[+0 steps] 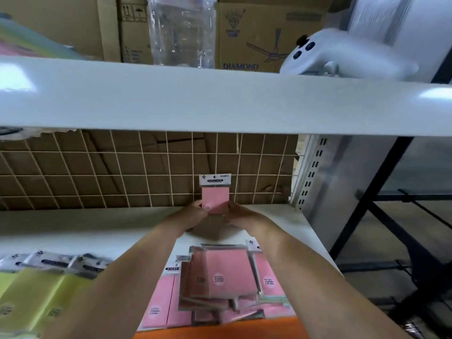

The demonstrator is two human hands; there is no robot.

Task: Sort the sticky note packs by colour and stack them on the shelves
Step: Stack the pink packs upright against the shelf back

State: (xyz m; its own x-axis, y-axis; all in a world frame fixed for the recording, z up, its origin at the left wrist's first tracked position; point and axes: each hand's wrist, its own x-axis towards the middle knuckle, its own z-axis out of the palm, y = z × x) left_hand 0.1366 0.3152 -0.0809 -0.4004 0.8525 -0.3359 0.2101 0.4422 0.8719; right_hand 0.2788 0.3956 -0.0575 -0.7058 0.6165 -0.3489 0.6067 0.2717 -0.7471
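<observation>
Both hands hold one pink pack (215,195) upright at the shelf's (73,226) back: left hand (193,214) pinches its lower left edge, right hand (241,216) its lower right, long axis vertical, equally near either hand.

"DIAMOND" on cardboard box (254,37); "STICKY" (partly hidden) on pink pack header (172,268)

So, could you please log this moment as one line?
both hands: left hand, right hand hold pink pack upright | at wire grid | pink pile nearer
</observation>
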